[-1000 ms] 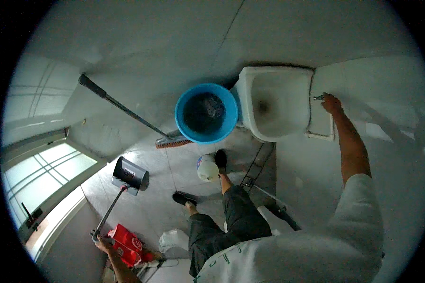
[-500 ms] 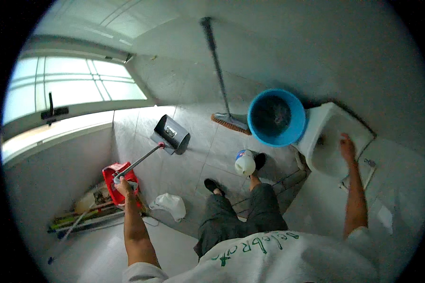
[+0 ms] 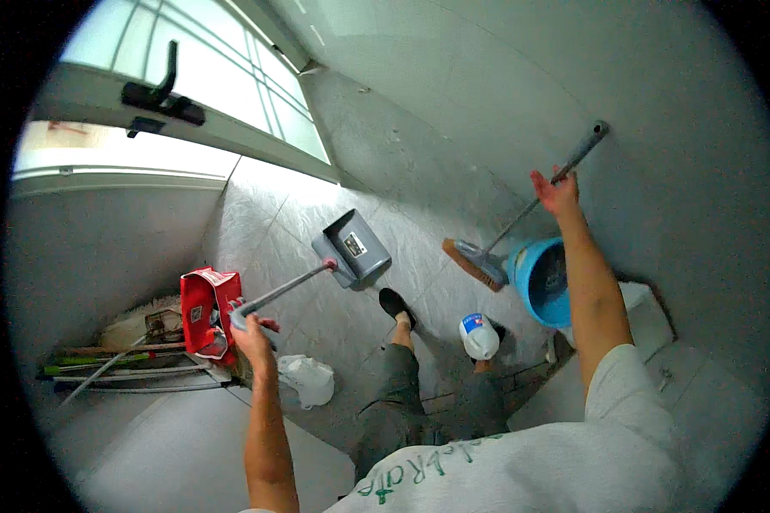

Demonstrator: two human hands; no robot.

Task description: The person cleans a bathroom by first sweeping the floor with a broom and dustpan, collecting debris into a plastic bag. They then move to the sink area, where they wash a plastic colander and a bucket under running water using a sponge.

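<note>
My left hand (image 3: pixel 255 337) is closed round the upper end of the long grey handle of a dustpan (image 3: pixel 357 246), whose grey scoop lies on the tiled floor. At the right my right hand (image 3: pixel 559 195) is at the upper handle of a broom (image 3: pixel 515 224); the handle passes through the hand, with one finger or the thumb sticking out. The broom's head, with orange-brown bristles, is down by the floor beside a blue bucket (image 3: pixel 526 286). My right forearm hides part of the bucket, which has something dark inside.
A white jug with a blue label (image 3: pixel 479 337) stands by my right foot. A white plastic bag (image 3: pixel 306 380) lies near my left leg. Left of it are a red bag (image 3: pixel 204 316) and several long poles (image 3: pixel 115 369). A white basin (image 3: pixel 646 312) is at the right, a window (image 3: pixel 222 60) at upper left.
My right hand has left the white basin and come up to the broom handle. The broom's handle now leans to the right. The view has turned; my left hand keeps the dustpan.
</note>
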